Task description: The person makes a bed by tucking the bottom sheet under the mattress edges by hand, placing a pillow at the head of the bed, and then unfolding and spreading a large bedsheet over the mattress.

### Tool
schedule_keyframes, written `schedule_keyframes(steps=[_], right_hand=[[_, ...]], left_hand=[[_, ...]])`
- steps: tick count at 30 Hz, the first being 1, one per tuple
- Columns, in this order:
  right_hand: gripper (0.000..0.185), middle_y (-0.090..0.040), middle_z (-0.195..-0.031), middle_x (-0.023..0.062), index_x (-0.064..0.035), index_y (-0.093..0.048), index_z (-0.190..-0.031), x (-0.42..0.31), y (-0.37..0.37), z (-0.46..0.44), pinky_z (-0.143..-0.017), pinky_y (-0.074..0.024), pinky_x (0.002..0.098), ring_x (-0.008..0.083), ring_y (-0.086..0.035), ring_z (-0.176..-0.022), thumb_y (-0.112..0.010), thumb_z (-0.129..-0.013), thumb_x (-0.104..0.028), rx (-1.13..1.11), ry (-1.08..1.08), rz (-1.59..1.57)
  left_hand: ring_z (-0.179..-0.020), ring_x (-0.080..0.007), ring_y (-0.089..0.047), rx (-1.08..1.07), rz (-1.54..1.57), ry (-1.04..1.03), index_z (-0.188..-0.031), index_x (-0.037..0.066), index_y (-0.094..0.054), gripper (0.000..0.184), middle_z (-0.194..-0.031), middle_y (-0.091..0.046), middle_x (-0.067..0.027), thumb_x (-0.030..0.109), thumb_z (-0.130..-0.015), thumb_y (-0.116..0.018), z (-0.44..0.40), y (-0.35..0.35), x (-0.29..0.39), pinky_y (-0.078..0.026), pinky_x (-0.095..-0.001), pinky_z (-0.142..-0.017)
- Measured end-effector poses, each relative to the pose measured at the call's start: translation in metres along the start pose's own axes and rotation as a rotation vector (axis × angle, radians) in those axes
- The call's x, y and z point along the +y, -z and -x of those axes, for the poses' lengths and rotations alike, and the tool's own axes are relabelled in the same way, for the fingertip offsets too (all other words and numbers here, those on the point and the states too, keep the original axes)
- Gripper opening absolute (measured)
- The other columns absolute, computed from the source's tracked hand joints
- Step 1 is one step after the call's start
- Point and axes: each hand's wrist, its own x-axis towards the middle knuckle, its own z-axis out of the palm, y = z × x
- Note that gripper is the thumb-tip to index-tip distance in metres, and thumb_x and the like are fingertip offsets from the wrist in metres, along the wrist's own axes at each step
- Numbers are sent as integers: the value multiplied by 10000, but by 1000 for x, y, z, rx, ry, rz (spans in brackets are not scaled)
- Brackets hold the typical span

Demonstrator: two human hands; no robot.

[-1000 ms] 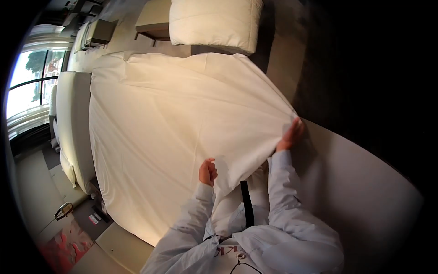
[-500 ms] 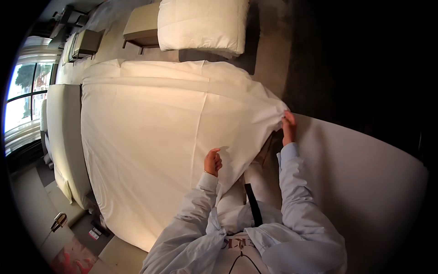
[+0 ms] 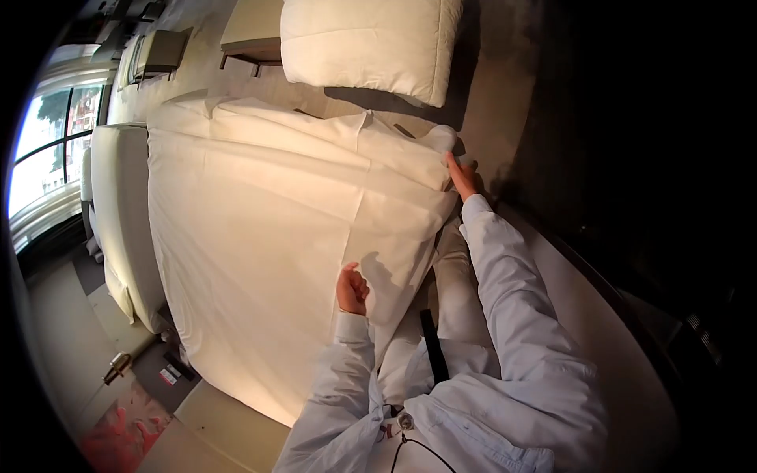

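A white sheet (image 3: 260, 213) lies over the bed, smooth toward the headboard and folded into creases along its far side and right end. My right hand (image 3: 464, 175) is at the sheet's far right corner, its fingers against the bunched cloth; how firmly they hold it is partly hidden. Above the near part of the sheet is my left hand (image 3: 352, 290), fingers curled in, with a shadow on the cloth beside it. Whether anything is inside those curled fingers I cannot make out.
The padded headboard (image 3: 122, 221) stands at the left, near a window (image 3: 51, 146). Beyond the bed are a thick white duvet (image 3: 367, 47) and a bench (image 3: 254, 35). A wall lamp (image 3: 118, 367) is at lower left. A pale curved surface (image 3: 583, 315) lies at the right.
My right hand has moved away from my body and slightly left, carrying the sheet's corner. The cloth there has gone from stretched to bunched. My left hand stays curled near the same place.
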Motion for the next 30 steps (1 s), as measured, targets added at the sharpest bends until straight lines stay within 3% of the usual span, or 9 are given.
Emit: schedule_keyframes(steps=[4,6,9,11,12,15,21,26,30], right_hand=[[791,-600,-899,100,-30,-558,-1085,1,-28,-51,-537,-433,347,230,-570,-730,-476,-681,-706,-13,-289,22],[644,-626,-865,134,-27,-589,-1024,15,-32,-58,-581,-441,373,274,-594,-734,-486,-746,-599,-4,-278,-48],[424,-601,-793,233,16,-607,-832,-5,-7,-49,-691,-432,417,364,-589,-817,-466,-832,-383,175,111,218],[411,-589,-728,213,26,-579,-771,-6,12,-57,-659,-429,389,309,-591,-720,-460,-862,-357,376,283,-62],[379,-575,-730,246,43,-561,-742,-20,33,-56,-628,-408,420,391,-550,-690,-431,-874,-287,485,307,-129],[390,-581,-678,191,61,-550,-716,-27,97,-79,-601,-400,358,268,-509,-608,-453,-873,-283,713,333,-471],[320,-590,-667,143,19,-593,-837,-29,106,-111,-488,-442,345,232,-564,-508,-469,-853,-276,486,13,-359],[307,-594,-663,104,-27,-599,-814,34,99,-119,-386,-407,313,190,-528,-428,-505,-846,-316,408,177,-78],[508,-589,-660,81,-41,-568,-911,50,77,-85,-349,-342,284,139,-431,-371,-497,-803,-532,41,-196,-161]], left_hand=[[-385,-58,-216,29,-65,149,-891,137,-547,157,-496,-243,54,266,-865,-462,-7,-30,-18,-184,-210,-337],[-389,-54,-208,6,-72,176,-897,142,-541,144,-500,-234,58,264,-862,-472,-8,-45,-22,-181,-208,-343],[-395,-50,-199,-30,-125,200,-906,147,-533,136,-506,-226,62,262,-862,-475,-12,-71,-20,-176,-208,-350],[-393,-50,-196,-56,-191,197,-923,143,-524,151,-504,-222,62,267,-870,-455,-12,-89,-17,-177,-208,-348],[-393,-50,-196,-50,-194,198,-923,143,-524,151,-504,-222,62,267,-870,-455,-10,-95,-13,-177,-208,-348],[-399,-53,-243,-58,-194,130,-936,94,-511,145,-529,-282,47,198,-866,-438,-18,-111,-7,-206,-203,-346],[-403,-53,-248,-58,-196,101,-938,99,-509,143,-528,-280,45,195,-869,-428,-24,-124,3,-211,-206,-351],[-394,-53,-248,22,-206,142,-938,104,-510,140,-522,-287,47,193,-870,-426,-28,-107,-9,-212,-203,-356],[-423,-63,-251,37,-281,182,-921,135,-512,156,-527,-267,51,262,-866,-440,-41,-94,-19,-225,-215,-386]])
